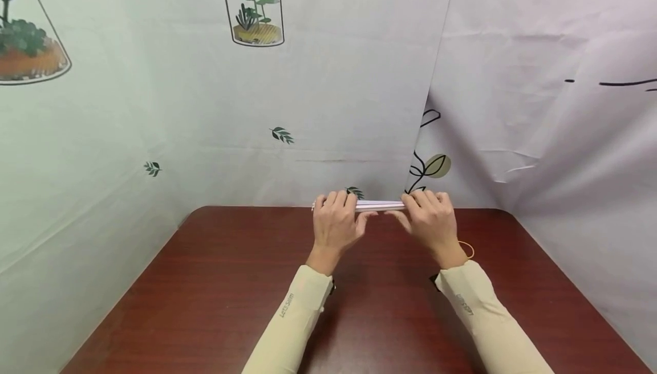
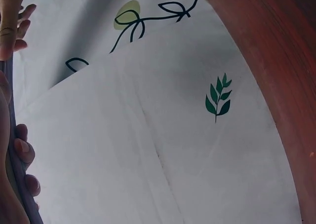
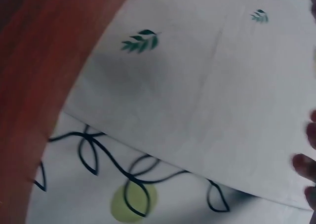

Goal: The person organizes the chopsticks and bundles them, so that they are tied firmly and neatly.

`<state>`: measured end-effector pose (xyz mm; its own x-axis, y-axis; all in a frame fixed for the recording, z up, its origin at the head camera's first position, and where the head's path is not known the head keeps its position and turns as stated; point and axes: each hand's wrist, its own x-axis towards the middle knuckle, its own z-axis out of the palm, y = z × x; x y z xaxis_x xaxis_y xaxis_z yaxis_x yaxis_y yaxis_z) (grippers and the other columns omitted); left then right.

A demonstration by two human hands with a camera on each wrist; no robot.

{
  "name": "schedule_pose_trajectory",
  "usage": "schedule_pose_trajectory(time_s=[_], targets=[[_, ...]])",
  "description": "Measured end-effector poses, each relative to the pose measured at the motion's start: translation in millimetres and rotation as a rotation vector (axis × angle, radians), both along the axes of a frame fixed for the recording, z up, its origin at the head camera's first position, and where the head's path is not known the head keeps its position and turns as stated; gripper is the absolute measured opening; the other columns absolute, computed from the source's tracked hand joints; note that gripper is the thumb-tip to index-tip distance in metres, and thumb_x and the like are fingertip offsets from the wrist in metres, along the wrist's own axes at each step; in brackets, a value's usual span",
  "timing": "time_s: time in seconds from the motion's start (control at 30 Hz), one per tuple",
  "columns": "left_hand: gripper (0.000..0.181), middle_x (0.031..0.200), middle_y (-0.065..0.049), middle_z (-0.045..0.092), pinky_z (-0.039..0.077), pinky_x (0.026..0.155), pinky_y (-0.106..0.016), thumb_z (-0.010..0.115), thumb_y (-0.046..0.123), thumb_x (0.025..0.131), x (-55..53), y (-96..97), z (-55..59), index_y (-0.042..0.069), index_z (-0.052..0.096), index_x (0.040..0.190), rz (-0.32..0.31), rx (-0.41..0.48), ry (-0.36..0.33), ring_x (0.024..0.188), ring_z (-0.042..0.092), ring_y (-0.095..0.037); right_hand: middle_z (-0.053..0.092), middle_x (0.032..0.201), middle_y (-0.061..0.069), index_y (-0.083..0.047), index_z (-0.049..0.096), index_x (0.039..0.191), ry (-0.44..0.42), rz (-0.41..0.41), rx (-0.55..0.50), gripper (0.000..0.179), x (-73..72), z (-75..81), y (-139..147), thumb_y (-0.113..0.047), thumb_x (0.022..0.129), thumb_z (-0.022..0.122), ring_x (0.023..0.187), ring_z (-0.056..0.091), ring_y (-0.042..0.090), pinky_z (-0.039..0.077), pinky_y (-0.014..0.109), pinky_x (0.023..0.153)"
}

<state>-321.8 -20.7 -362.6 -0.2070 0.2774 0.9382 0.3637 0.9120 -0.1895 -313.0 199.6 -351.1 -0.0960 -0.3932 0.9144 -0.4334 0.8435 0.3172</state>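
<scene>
Above the far edge of the table, both hands hold a thin, flat, pale layered thing [image 1: 381,205] nearly edge-on, with lavender-white strips along its side. My left hand [image 1: 336,220] grips its left part, fingers over the far side and thumb underneath pointing inward. On the right part, my right hand [image 1: 432,220] grips it in the same way. The left wrist view shows the thing as a narrow dark edge [image 2: 19,182] with fingertips [image 2: 24,151] curled past it. Only a few fingertips [image 3: 306,168] show in the right wrist view. Its exact kind I cannot tell.
A dark red-brown wooden table [image 1: 231,294] lies below the forearms. White cloth [image 1: 349,94] printed with leaves and plant jars hangs behind it and along both sides. A yellow band [image 1: 468,248] hangs at the right wrist, above a pale sleeve [image 1: 472,294].
</scene>
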Motion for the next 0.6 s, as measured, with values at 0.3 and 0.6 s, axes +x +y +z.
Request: schedule_pose_trajectory(time_s=[0.3,0.6], targets=[[0.051,0.074,-0.002,0.059,0.043,0.076,-0.040,0.059,0.062,0.086,-2.2,-5.2,0.7,0.012,0.060,0.077,-0.007,-0.004,-0.040,0.074,0.058,-0.022,0.070,0.091,0.018,0.003,0.066,0.113,-0.400,0.195,-0.411,0.040,14.2,37.1,49.3,-0.033,0.096,0.064,0.081,0.062,0.016,0.044,0.031,0.071],[0.050,0.078,-0.001,0.061,0.043,0.076,-0.040,0.057,0.062,0.087,-3.4,-6.4,2.7,0.012,0.061,0.080,0.016,-0.013,-0.053,0.076,0.059,-0.022,0.064,0.107,0.026,0.001,0.061,0.115,-1.331,-0.378,-0.330,0.045,-22.6,-29.3,138.8,-0.038,0.093,0.061,0.095,0.061,0.045,0.047,0.054,0.070]])
